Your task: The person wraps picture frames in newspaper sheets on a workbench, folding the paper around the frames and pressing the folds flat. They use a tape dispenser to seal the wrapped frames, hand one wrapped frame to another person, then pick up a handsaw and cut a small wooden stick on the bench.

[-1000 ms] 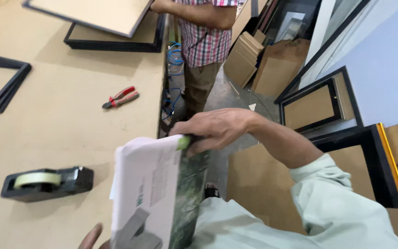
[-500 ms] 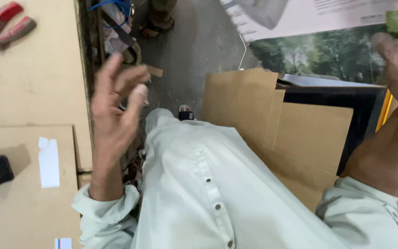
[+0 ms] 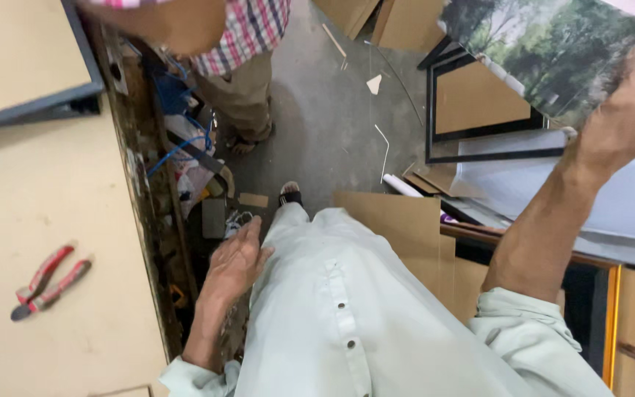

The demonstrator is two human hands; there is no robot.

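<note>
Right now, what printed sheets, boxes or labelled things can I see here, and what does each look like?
Forest print: top right, held by the right hand; large glossy sheet, green trees, white margin.
Cardboard sheets: floor, centre right; flat, brown, unprinted.
Framed boards: floor, upper right; black frames, tan backing.
Left hand: holds nothing, beside the table edge.
No screens or signs.

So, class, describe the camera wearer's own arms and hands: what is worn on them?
Both arms wear pale green shirt sleeves, rolled up near the elbows, forearms bare. The left hand and right hand are bare: no gloves, and no rings or watch visible.
</note>
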